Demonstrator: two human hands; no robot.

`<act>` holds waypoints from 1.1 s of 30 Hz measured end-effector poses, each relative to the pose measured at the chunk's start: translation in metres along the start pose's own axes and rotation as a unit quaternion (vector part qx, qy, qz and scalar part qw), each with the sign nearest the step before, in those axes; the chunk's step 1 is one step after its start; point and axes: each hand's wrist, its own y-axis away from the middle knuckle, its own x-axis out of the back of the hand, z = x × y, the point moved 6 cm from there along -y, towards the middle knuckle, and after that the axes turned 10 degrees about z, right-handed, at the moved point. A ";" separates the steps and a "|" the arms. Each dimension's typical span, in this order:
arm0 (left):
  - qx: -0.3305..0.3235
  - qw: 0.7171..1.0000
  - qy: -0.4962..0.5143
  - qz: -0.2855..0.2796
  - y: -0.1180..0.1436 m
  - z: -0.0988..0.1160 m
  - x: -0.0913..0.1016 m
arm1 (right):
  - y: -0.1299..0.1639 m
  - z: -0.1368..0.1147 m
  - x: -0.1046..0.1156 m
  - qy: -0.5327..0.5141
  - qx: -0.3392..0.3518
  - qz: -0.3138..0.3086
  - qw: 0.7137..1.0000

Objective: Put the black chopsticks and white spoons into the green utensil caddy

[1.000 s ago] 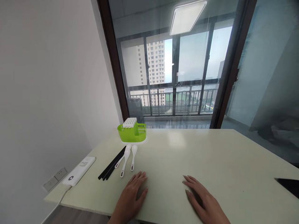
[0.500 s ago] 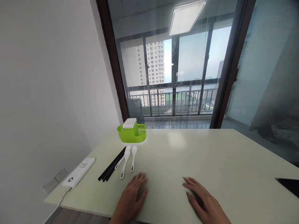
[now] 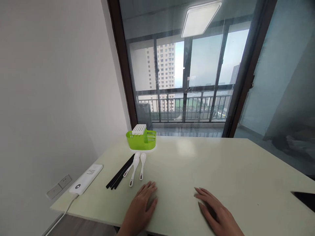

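Note:
My left hand (image 3: 141,207) rests on the pale tabletop (image 3: 179,177) with its fingers stretched out and holds nothing. Just beyond its fingertips lie three white spoons (image 3: 135,166), two of them overlapping. Several black chopsticks (image 3: 120,172) lie in a loose bundle to the left of the spoons, their far ends partly under one spoon. My right hand (image 3: 216,211) also lies on the table, fingers extended and thumb apart, empty. Behind the spoons stands a green utensil basket (image 3: 137,142) with a white slotted top and a white base.
A white power bank (image 3: 86,178) with a cable (image 3: 64,213) plugged in lies at the table's left edge, near a wall socket (image 3: 64,181). A dark object (image 3: 306,199) pokes in at the right edge. A glass door with a dark frame (image 3: 123,75) rises behind the table.
The view has shifted slightly, so everything sits a little further right. Both hands stay resting on the table, and the spoons, chopsticks and basket are unmoved.

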 end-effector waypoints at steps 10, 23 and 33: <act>-0.013 1.000 0.012 0.015 -0.004 0.002 0.001 | -0.003 -0.012 0.006 -0.010 -0.028 0.008 1.000; -0.015 0.999 0.020 0.025 -0.004 0.002 0.002 | -0.004 -0.015 0.010 -0.020 -0.029 0.019 0.999; -0.007 1.000 0.005 0.010 -0.003 0.005 0.000 | 0.000 -0.009 0.006 -0.020 -0.029 0.008 0.999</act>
